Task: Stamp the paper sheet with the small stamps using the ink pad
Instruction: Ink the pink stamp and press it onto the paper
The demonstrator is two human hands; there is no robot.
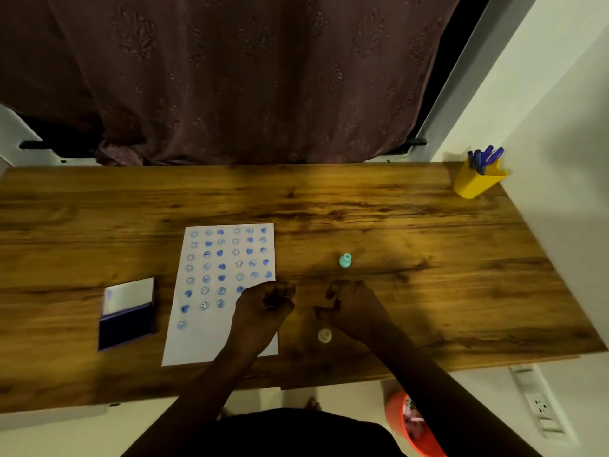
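Observation:
A white paper sheet (197, 341) lies on the wooden table (395, 219), covered with several rows of blue smiley and heart prints. An open blue ink pad (127, 324) rests left of the sheet. A teal stamp (345, 260) stands upright right of the sheet. A pale yellow stamp (324, 335) stands nearer the front edge. My left hand (267, 305) is curled over the sheet's right edge. My right hand (354, 303) is curled just right of it, on the table. It is too dark to see whether either fist holds anything.
A yellow cup (474, 183) with blue pens stands at the table's far right corner. A dark curtain (247, 77) hangs behind the table. An orange bin (412, 427) sits on the floor under the front right edge, near a wall socket (540, 407).

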